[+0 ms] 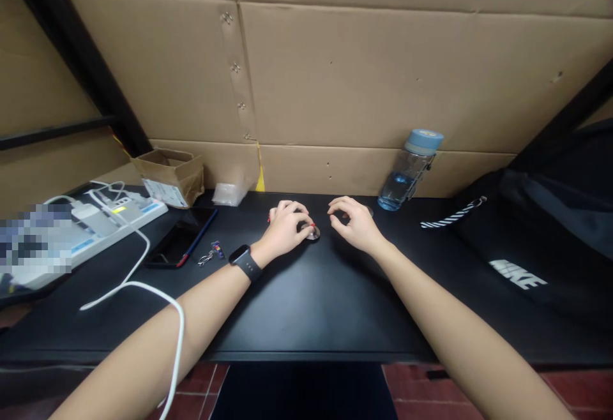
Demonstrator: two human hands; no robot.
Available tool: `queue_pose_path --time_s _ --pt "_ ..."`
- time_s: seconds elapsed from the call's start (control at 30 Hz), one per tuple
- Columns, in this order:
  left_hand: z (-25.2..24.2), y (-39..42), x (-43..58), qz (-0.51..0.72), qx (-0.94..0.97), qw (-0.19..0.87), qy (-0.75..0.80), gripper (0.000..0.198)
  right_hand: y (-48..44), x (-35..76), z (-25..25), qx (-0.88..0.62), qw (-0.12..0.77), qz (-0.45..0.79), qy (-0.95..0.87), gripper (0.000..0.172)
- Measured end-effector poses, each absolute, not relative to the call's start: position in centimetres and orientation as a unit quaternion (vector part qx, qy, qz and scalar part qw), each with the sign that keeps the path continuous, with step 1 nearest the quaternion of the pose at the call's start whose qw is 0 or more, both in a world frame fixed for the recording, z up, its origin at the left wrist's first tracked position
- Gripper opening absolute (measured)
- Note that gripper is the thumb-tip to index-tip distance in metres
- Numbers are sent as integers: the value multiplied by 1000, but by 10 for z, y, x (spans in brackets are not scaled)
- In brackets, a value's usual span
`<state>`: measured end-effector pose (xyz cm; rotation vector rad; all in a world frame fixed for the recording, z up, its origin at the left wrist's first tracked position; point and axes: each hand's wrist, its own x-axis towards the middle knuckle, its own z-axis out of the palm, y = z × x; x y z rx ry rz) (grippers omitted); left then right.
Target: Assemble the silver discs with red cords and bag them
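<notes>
Black and matte, the table (306, 305) carried a clear plastic water bottle with a pale blue cap (409, 170), which stood against the cardboard wall (383, 75). Left of the bottle, the left hand (285, 228), a black watch (245, 262) on its wrist, was curled closed over a small silvery round object (313, 233) resting on the table. Between that object and the bottle hovered the right hand (353, 223), fingers bent, thumb near forefinger; whether it held anything could not be told. Farther left of the bottle lay a dark phone (181, 244) and a small keyring (211, 254).
</notes>
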<state>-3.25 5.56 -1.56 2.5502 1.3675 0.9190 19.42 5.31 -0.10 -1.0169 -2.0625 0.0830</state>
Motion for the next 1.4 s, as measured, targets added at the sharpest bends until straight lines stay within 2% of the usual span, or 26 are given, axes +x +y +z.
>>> queue_pose_path --time_s 0.17,0.3,0.43,0.6,0.73,0.9,1.13,1.4 --pt "-17 56 -33 298 848 67 434 13 57 198 -1 -414 388 30 -823 13" --pt "-18 53 -30 308 864 95 388 14 69 224 5 -478 347 -8 -807 14" --pt "-19 45 -23 300 879 109 355 14 83 268 9 -557 279 -42 -781 29" --pt "-12 39 -21 269 899 98 331 20 90 296 4 -592 213 18 -777 38" --pt "1 55 -42 277 881 65 379 27 92 296 -3 -584 204 45 -784 38" --pt "12 84 -94 254 856 10 450 12 97 297 -9 -567 200 41 -798 28" --pt "12 93 -116 182 872 42 452 21 94 296 -5 -560 201 43 -803 21" --pt "8 94 -113 198 863 20 465 19 91 295 0 -570 217 29 -791 24"
